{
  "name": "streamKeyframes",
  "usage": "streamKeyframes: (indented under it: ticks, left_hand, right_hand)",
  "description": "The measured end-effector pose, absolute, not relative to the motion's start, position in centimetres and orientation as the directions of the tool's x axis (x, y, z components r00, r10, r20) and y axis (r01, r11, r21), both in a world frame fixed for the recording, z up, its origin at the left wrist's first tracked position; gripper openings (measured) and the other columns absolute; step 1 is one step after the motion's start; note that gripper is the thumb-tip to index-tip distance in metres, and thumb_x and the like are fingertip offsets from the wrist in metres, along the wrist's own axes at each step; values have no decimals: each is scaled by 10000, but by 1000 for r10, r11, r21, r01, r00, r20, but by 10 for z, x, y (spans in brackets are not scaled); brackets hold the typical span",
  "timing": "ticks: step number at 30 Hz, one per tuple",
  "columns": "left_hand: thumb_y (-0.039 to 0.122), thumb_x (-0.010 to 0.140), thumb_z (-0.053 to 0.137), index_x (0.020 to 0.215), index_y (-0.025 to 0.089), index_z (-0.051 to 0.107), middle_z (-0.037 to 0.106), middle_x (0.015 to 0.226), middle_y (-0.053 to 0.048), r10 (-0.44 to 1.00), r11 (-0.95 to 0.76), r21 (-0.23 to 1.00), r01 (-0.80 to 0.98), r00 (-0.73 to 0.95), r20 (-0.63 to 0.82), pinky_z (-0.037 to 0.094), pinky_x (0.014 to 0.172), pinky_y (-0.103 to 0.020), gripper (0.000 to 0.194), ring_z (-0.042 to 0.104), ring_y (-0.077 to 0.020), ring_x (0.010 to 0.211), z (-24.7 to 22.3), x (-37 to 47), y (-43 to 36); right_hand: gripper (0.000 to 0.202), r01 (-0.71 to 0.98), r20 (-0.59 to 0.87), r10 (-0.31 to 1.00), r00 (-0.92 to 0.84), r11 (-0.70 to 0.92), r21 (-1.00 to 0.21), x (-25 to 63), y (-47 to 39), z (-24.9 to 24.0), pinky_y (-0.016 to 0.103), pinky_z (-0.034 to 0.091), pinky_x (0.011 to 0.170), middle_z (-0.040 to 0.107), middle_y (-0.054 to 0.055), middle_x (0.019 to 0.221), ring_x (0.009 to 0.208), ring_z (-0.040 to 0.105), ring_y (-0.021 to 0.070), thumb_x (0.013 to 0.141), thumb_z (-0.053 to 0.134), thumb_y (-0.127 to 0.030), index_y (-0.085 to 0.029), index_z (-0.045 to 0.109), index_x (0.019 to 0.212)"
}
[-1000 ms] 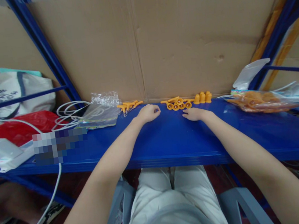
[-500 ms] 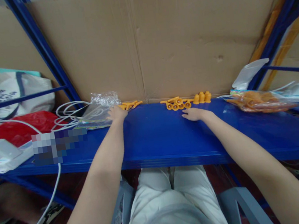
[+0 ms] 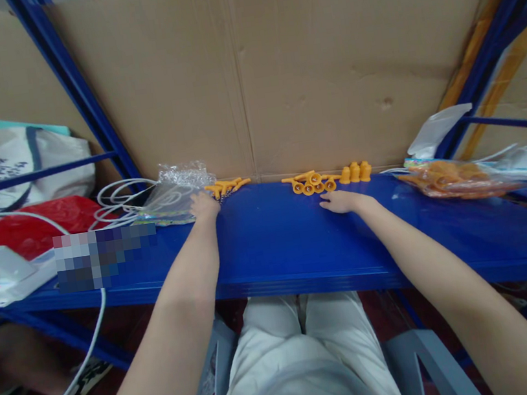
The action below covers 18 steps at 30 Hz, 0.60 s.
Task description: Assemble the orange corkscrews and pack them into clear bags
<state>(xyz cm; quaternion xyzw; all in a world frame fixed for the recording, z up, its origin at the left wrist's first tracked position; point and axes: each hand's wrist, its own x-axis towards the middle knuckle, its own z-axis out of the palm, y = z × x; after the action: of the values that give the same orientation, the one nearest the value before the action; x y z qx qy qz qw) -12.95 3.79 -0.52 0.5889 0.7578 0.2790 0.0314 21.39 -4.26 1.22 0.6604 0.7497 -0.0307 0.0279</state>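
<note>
My left hand (image 3: pixel 204 206) reaches to the back of the blue shelf, its fingers apart and partly hidden behind the hand. Just right of it lie several thin orange sticks (image 3: pixel 232 185) and a small dark beaded chain (image 3: pixel 224 196). Plastic packaging (image 3: pixel 170 201) touches or lies close under its left side. My right hand (image 3: pixel 337 201) rests on the shelf, fingers stretched out, holding nothing I can see. Right behind its fingertips is a stack of orange cup-shaped pieces (image 3: pixel 308 187), open ends facing me. Several orange bell-shaped pieces (image 3: pixel 355 173) stand upright beside that stack.
A clear bag of orange pieces (image 3: pixel 451 176) lies at the right. At the left are a white power strip (image 3: pixel 15 281), coiled white cable (image 3: pixel 114 202), a red bag (image 3: pixel 46 221) and a canvas tote (image 3: pixel 62 160). A cardboard wall (image 3: pixel 324 71) closes off the back.
My left hand has drawn slightly left and down, uncovering more of the orange sticks and the dark beaded chain. My right hand has stayed in place.
</note>
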Motion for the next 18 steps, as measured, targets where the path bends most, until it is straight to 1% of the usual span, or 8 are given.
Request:
streamKeyframes:
  ticks: [2,4,7,11,13,15,18]
  left_hand:
    - [176,861,592,1254,90,539,484,1354,-271,861,256,502,826,-431,269,476,991,-487,406,581,-381,1218,-5,-127,37]
    - [159,847,624,1189,120,582,526,1330,-235,833,269,545,794,-476,282,495,991,-439,347,610,-354,1195,-3,-123,37]
    - [114,819,649,1124,121,610,547,1325,-226,804,244,625,741,-515,297,502,1005,-416,308,619,-347,1187,0,-121,37]
    - [42,770,653,1142,96,596,557,1331,-221,748,212,757,618,-602,281,480,1045,-402,381,593,-330,1231,2,-125,42]
    - [-4,746,625,1166,88,581,577,1320,-208,713,167,822,544,-643,280,467,1058,-423,433,590,-319,1237,3,-128,45]
    - [-40,728,573,1186,86,570,602,1301,-179,672,87,879,469,-679,296,450,1072,-435,475,585,-302,1240,4,-130,48]
    - [-72,701,505,1192,96,562,619,1285,-135,607,-37,916,400,-719,338,416,1108,-399,522,565,-265,1264,9,-129,49]
  right_hand:
    - [524,991,-84,987,-135,134,-7,215,-42,12,340,342,1159,467,155,1498,1387,456,264,989,383,-274,-64,493,1456]
    - [521,989,-87,985,-146,146,-2,216,-41,11,342,344,1157,477,154,1492,1386,458,264,992,381,-283,-69,499,1452]
    - [528,987,-85,984,-157,158,-1,218,-39,10,350,347,1156,474,160,1491,1387,456,271,992,378,-286,-62,492,1456]
    - [532,985,-72,983,-171,171,-4,218,-39,10,366,348,1160,468,154,1492,1385,457,280,985,381,-285,-69,494,1459]
    - [527,984,-73,982,-175,176,2,218,-39,10,373,352,1158,478,147,1486,1376,468,278,984,377,-281,-82,500,1457]
    - [532,985,-84,982,-169,170,10,217,-40,11,368,350,1159,469,159,1489,1377,467,277,986,372,-276,-58,492,1456]
    - [543,987,-95,983,-158,160,16,216,-41,12,361,347,1161,454,167,1499,1385,457,277,990,368,-280,-36,474,1463]
